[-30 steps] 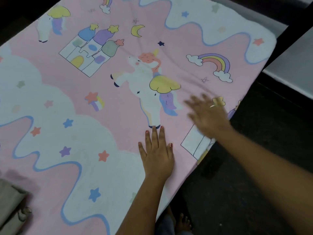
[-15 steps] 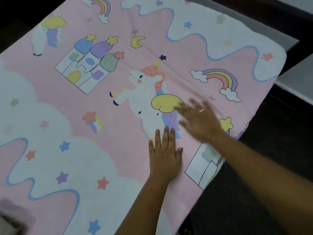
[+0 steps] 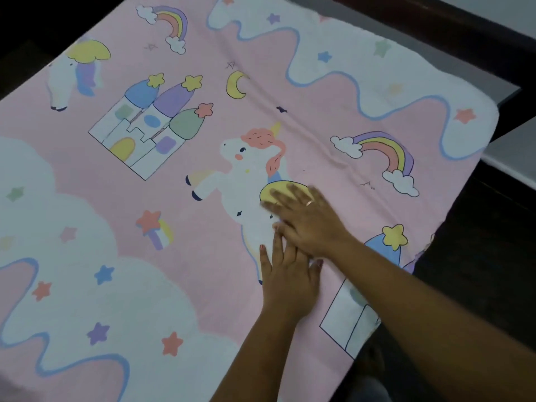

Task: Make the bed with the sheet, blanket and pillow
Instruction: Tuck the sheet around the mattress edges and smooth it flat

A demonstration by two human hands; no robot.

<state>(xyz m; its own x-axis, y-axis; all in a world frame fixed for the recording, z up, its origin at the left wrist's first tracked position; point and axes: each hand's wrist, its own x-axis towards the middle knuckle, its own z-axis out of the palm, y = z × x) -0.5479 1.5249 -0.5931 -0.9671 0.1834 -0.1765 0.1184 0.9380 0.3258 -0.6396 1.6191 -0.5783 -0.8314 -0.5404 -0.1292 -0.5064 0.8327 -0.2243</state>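
A pink sheet (image 3: 203, 233) printed with unicorns, castles, rainbows and white clouds lies spread flat over the bed and fills most of the view. My left hand (image 3: 290, 282) rests palm down on it near the bed's right edge, fingers straight and together. My right hand (image 3: 307, 219), with a ring on one finger, lies flat on the sheet just beyond, crossing over my left fingertips and covering the unicorn's yellow wing. A few soft creases run across the sheet near the moon and the rainbow. No blanket or pillow is in view.
The sheet's right edge hangs over the side of the bed above a dark floor (image 3: 478, 271). A dark frame rail (image 3: 464, 39) runs along the far top right, with a pale surface (image 3: 516, 158) behind it.
My right hand has swept leftward across the sheet, from near the bed's right edge to over my left fingertips. My left hand has stayed flat in place. The view has shifted toward the far end.
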